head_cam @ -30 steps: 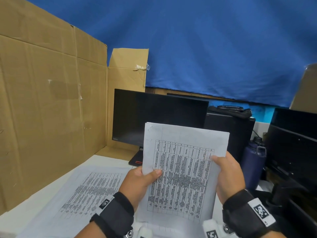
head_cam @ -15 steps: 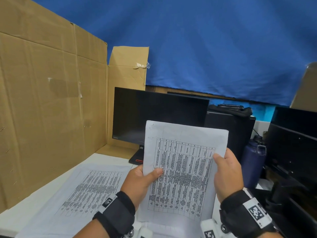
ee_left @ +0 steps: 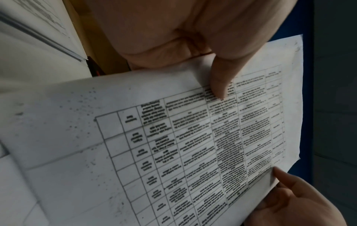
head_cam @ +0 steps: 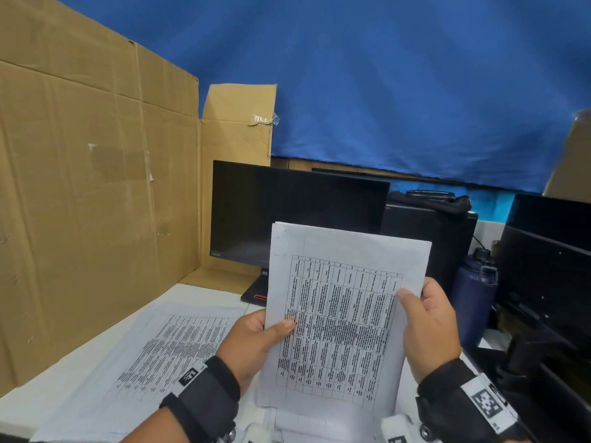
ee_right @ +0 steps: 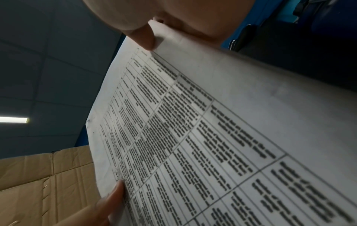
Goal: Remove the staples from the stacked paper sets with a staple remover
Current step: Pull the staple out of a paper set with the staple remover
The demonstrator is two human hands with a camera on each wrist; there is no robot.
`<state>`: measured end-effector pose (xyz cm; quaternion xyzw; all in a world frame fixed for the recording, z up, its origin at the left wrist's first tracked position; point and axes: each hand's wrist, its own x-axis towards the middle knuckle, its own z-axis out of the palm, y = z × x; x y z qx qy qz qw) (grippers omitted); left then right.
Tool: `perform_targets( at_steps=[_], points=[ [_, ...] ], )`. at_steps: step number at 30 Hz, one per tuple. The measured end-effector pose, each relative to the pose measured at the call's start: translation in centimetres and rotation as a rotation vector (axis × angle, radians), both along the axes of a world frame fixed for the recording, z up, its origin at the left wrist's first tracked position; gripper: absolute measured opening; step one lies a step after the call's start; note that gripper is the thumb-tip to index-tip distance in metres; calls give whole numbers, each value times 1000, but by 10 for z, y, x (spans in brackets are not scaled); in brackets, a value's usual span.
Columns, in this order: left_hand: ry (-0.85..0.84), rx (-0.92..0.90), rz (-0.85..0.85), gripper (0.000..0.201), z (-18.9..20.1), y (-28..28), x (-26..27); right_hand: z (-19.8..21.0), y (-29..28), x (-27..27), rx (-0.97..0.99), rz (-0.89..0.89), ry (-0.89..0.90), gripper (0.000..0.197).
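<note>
The paper set (head_cam: 345, 314) stood upright between the hands, its long axis running up and away from them. The left hand (head_cam: 256, 343) pinched its left edge, thumb on the print; the right hand (head_cam: 428, 330) pinched its right edge a little higher. No staple showed plainly; the likely corner, top left, lay nearer the left hand. More printed sheets (head_cam: 153, 356) lay flat on the surface left of the left hand. No staple remover was in sight.

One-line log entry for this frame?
phase: inspecting | left hand: grips paper set left edge | right hand: grips right edge | staple remover: not in view
</note>
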<state>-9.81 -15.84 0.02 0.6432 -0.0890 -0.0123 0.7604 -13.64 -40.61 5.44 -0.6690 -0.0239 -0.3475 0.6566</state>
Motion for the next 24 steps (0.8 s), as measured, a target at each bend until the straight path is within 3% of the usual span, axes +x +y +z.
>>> perform_targets(
  at_steps=[6, 10, 14, 21, 24],
  points=[
    [-2, 21, -8, 25, -3, -1, -3, -4, 3, -2, 41, 73, 41, 31],
    [-54, 58, -1, 46, -4, -3, -8, -10, 3, -3, 79, 91, 60, 40],
    [-62, 86, 53, 23, -5, -3, -11, -12, 6, -6, 60, 61, 49, 43],
    [-100, 259, 156, 13, -5, -9, -16, -9, 14, -9, 15, 14, 34, 36],
    [-90, 165, 140, 19, 4, -11, -23, 3, 13, -15, 9, -31, -4, 37]
  ],
)
